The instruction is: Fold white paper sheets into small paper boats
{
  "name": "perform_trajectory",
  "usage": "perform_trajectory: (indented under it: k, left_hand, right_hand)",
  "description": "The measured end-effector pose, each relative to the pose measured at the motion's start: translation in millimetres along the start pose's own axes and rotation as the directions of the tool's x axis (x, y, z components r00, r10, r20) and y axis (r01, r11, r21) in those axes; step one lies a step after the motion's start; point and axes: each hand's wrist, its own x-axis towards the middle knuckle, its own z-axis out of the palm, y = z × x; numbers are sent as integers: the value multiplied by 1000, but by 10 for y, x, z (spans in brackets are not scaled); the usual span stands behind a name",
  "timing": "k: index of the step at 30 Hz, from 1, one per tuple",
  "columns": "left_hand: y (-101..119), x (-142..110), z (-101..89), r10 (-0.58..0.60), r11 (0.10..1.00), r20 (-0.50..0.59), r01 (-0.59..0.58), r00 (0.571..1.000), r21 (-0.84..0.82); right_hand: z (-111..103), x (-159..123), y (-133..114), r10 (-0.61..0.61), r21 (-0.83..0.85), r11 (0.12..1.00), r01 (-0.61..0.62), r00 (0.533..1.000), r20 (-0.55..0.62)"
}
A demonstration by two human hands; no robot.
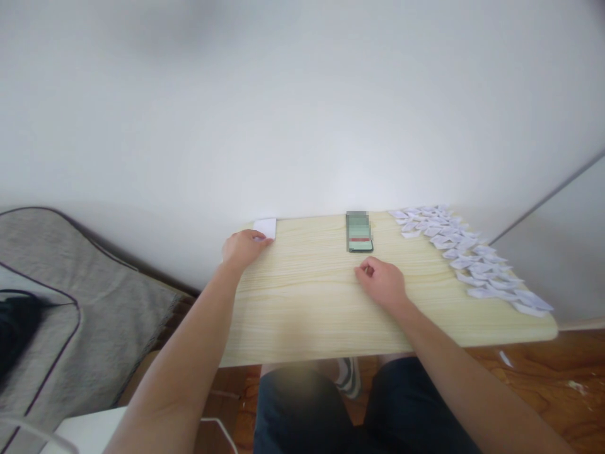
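Observation:
At the far left of the table, my left hand (246,246) reaches to a small white square of paper (265,227) by the wall. Its thumb and fingers are pinched together at the paper's near edge; whether it is one sheet or a stack I cannot tell. My right hand (382,280) rests on the tabletop with its fingers curled in and nothing seen in them. Just beyond it lies a phone (359,231) with a lit, blurred screen.
Many folded white paper pieces (454,243) lie in rows along the right side of the pale wooden table (302,315). A white wall (302,113) borders the back edge. Grey fabric (108,302) is at the left; a paper scrap (505,359) lies on the floor.

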Motion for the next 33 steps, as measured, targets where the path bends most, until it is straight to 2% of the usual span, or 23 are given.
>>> perform_trajectory:
  k: [9, 23, 33]
  left_hand:
    - [-3, -4, -26, -15, 1000, 9, 14, 1000, 15]
    - [155, -99, -4, 19, 997, -43, -16, 999, 79]
    - [126, -122, 51, 109, 994, -147, -103, 983, 48]
  right_hand:
    - [-2, -2, 1, 4, -3, 1000, -4, 1000, -2]
    - [-17, -11, -16, -4, 7, 1000, 4, 1000, -3]
    - [-7, -4, -24, 5, 0, 1000, -5, 1000, -6]
